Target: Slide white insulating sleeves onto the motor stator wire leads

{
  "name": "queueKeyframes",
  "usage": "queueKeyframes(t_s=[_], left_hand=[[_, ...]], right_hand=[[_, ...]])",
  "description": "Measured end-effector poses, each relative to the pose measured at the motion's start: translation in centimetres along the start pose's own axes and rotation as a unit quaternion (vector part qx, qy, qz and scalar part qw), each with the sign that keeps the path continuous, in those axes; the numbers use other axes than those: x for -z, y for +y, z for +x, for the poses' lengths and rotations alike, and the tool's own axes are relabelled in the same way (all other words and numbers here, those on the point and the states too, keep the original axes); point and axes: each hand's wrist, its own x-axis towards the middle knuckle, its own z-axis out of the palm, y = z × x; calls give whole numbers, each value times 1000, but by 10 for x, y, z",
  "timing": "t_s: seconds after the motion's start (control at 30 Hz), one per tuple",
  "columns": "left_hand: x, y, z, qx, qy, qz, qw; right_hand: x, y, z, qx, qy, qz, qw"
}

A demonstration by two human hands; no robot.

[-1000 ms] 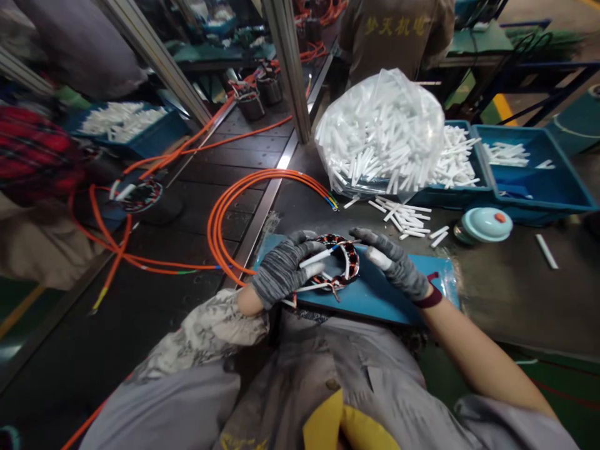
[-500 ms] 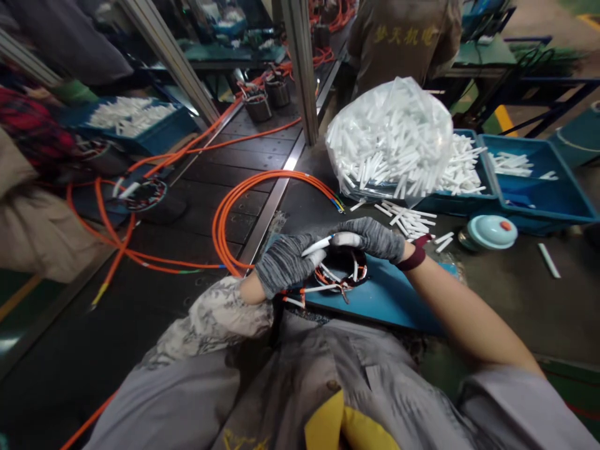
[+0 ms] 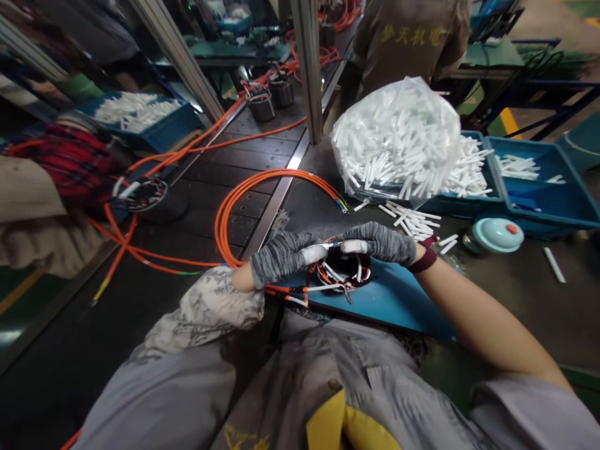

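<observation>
My left hand, in a grey striped glove with pale fingertips, is closed in a pinch. A short white tube lies between its thumb and fingers, mostly covered by them. Opposite, my right hand, gloved alike, pinches a thin wire at the tube's right end; the fingers hide most of the wire. Both hands are just above a round, dark wound part, apparently a stator, with orange leads and white sleeves. It sits on a blue board. One white-sleeved lead reaches out left from it.
Coiled orange cable lies ahead to the left. A clear bag of white tubes rests on blue bins, with loose tubes before it. A light-blue lidded cup stands right. Co-workers are ahead and left.
My left hand has shifted slightly left, its thumb now covering more of the white tube. The tube's tilt has flattened. The co-worker's red checked sleeve at left has moved right, towards the wound part there.
</observation>
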Motion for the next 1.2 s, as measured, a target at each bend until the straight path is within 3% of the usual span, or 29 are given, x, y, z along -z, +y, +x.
queueKeyframes(t_s=[0.1,0.27,0.5,0.67,0.8,0.9,0.97,1.1,1.2], left_hand=[[-2,-1,8,-17,-35,-19,999],[-7,2,23,5,-57,89,994],[-15,12,29,49,-49,294,953],[-30,22,32,33,-13,395,918],[-35,27,44,-31,-21,418,908],[-31,24,51,-53,-69,402,911],[-26,18,49,-57,-74,357,929],[-9,-2,24,-41,-44,162,985],[6,-17,1,-59,-89,39,994]], right_hand=[[-7,3,2,21,58,-51,997],[-19,4,8,73,84,-197,974],[-10,-2,-2,98,123,-446,881],[-1,0,-12,102,112,-508,848],[1,12,-12,139,102,-484,858],[6,15,-13,181,94,-427,881],[10,14,-13,179,79,-393,898],[14,7,-14,152,59,-363,918],[4,-5,-15,148,98,-329,928]])
